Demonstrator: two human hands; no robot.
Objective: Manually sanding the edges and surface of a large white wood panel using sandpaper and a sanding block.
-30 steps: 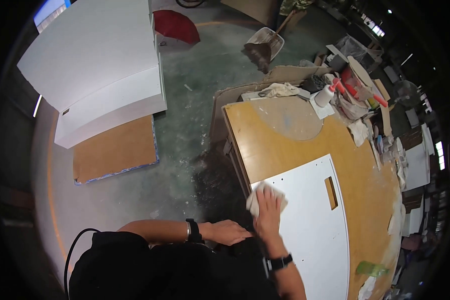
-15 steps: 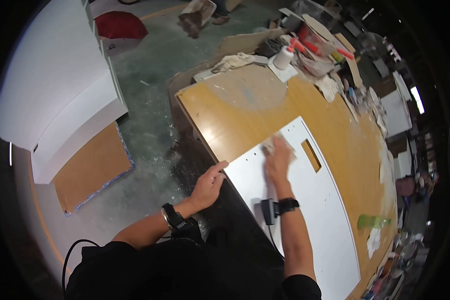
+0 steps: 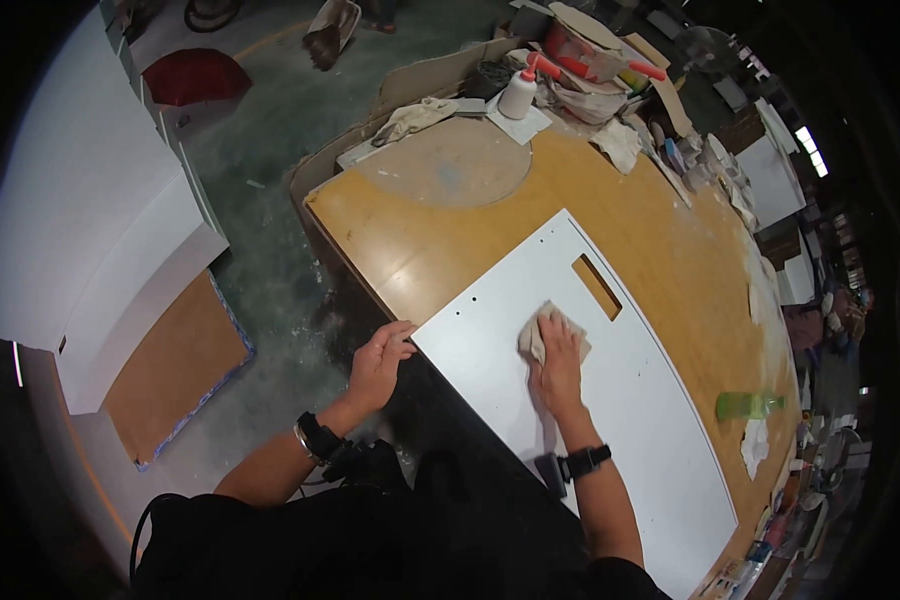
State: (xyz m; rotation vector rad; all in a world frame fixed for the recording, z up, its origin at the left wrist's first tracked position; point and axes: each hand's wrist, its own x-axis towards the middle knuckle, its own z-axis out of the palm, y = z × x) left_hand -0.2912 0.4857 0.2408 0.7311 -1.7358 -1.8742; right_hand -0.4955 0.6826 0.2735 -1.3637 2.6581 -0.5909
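Note:
A flat white panel (image 3: 620,420) with a rectangular cut-out and small drilled holes lies on the yellowish worktable (image 3: 660,240). On its surface my right hand (image 3: 561,366) presses a crumpled beige cloth (image 3: 533,343), a little to the left of the cut-out. The fingers lie over the cloth, hiding part of it. My left hand (image 3: 375,365) is at the panel's left corner by the table edge, its fingers stretched toward the corner and touching it. Nothing shows in that hand, though its underside is hidden.
A white squeeze bottle (image 3: 517,97) with a red top, rags and a red bucket (image 3: 573,55) crowd the table's far side. A green bottle (image 3: 748,405) lies to the right. Beyond the table's left edge, a large white piece (image 3: 80,190) and a brown board (image 3: 180,360) occupy the floor.
My right hand has drawn the cloth from near the panel's far edge back toward me. My left hand stays by the corner. The whole view has shifted slightly.

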